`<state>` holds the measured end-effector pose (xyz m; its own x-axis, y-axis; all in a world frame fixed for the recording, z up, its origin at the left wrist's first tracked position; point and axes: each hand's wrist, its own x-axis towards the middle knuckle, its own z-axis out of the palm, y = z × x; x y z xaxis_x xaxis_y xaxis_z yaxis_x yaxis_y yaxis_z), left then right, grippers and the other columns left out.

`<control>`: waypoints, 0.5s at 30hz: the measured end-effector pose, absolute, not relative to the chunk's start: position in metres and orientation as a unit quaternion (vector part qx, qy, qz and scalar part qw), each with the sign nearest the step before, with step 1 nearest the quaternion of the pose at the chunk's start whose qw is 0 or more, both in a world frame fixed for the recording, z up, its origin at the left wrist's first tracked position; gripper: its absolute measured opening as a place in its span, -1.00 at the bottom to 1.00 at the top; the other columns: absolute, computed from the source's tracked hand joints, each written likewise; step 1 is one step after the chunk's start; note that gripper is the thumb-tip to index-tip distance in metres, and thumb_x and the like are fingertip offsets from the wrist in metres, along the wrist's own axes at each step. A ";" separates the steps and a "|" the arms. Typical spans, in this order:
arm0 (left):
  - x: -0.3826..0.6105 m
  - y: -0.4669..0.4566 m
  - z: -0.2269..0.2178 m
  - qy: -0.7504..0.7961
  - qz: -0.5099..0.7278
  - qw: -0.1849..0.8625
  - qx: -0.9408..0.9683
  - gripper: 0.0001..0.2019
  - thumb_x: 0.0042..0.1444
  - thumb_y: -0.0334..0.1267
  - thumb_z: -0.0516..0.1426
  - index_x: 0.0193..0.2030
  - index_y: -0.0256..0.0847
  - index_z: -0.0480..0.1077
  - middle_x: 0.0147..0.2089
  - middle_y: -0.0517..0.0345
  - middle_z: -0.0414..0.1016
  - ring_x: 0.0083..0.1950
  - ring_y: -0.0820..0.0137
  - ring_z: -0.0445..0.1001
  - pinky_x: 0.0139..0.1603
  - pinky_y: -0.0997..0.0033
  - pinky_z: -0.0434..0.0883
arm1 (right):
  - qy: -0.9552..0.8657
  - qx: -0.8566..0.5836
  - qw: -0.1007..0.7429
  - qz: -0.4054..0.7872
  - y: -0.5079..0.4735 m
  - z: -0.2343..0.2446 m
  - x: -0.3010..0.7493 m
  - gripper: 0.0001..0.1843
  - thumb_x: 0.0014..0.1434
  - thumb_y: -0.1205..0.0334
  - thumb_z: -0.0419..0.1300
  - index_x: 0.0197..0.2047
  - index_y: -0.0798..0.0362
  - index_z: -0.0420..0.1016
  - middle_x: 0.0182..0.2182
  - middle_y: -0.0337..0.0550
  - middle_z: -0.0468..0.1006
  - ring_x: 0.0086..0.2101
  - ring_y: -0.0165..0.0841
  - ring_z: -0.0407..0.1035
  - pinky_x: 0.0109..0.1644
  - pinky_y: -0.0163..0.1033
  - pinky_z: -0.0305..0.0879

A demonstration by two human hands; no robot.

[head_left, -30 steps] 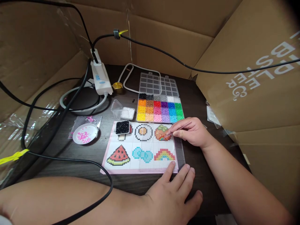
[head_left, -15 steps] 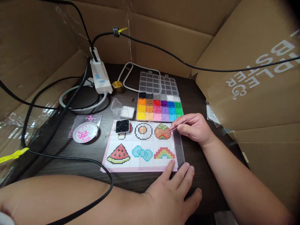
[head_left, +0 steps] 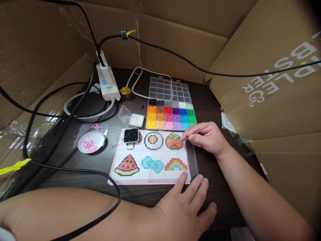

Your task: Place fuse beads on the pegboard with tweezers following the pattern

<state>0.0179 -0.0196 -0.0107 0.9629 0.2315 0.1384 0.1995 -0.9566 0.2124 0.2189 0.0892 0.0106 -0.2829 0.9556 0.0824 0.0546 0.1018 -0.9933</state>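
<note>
Our right hand (head_left: pixel 210 140) is pinched closed on slim tweezers (head_left: pixel 202 129), their tips at the tomato picture near the far right corner of the pattern sheet (head_left: pixel 120 154). Our left hand (head_left: pixel 180 207) lies spread — nothing held — its index fingertip at the near edge of the clear pegboard (head_left: pixel 155 177) overlying that sheet's right side.

wht pwr strip (head_left: pixel 108 83) w/ blk cable (head_left: pixel 197 68), 1 gold cup (head_left: pixel 125 93) beside
</note>
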 end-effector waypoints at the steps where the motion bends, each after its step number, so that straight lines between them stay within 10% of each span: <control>1: 0.018 -0.020 -0.011 0.110 0.085 0.100 0.985 -0.43 0.22 0.09 0.06 0.32 -0.06 0.25 0.43 -0.28 0.11 0.45 -0.06 0.05 0.31 -0.23 -0.09 | -0.613 -0.423 0.417 0.521 0.089 0.012 0.218 -0.87 0.11 0.24 0.36 -0.29 0.11 0.68 -0.41 -0.04 0.66 -0.66 -0.54 0.25 -0.63 -0.38 0.12; 6: 0.017 -0.021 -0.012 0.111 0.086 0.108 0.984 -0.46 0.24 0.05 0.05 0.31 -0.06 0.26 0.42 -0.25 0.13 0.44 -0.04 0.07 0.31 -0.21 -0.04 | -0.627 -0.413 0.383 0.539 0.089 0.015 0.214 -0.86 0.12 0.22 0.35 -0.27 0.11 0.68 -0.33 -0.01 0.69 -0.33 -0.25 0.60 -0.25 -0.21 0.52; 15: 0.019 -0.023 -0.018 0.117 0.100 0.117 0.981 -0.46 0.24 0.05 0.05 0.31 -0.08 0.26 0.43 -0.25 0.11 0.46 -0.05 0.02 0.32 -0.22 -0.07 | -0.631 -0.404 0.376 0.544 0.088 0.015 0.212 -0.87 0.13 0.25 0.35 -0.26 0.10 0.68 -0.32 -0.01 0.70 -0.30 -0.24 0.61 -0.17 -0.18 0.55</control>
